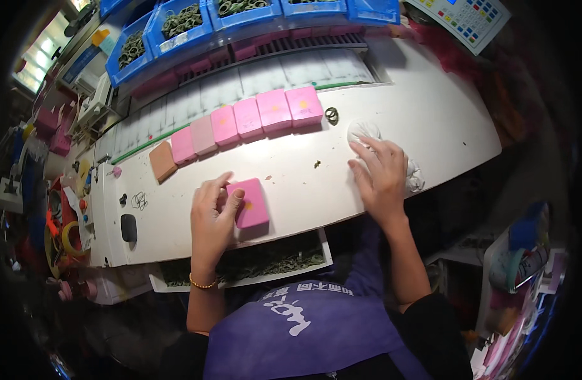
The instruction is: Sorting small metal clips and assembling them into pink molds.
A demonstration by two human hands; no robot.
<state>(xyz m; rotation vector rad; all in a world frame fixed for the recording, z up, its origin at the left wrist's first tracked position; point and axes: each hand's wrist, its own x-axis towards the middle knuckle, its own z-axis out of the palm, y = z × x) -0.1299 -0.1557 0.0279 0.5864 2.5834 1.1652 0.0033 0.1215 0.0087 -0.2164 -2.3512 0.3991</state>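
At the left middle of the white table, my left hand (214,206) grips the left edge of a pink block (252,204) with a yellow mark on its face. The thumb lies on the block, and some finger contact is hidden. Farther right, my right hand (383,180) hovers with fingers apart, holding nothing I can see. Its fingertips are beside a white cloth bundle (362,131), perhaps touching it. A second white bundle (416,176) lies partly behind that hand. A few dark rings (331,114) sit to the left of the first bundle.
A row of pink blocks (245,118), with a brownish block (162,162) at its left end, crosses the table. Blue bins (185,31) of rings stand behind. An open drawer (329,248) of greenish pieces juts below the front edge. A keypad device (471,24) is far right.
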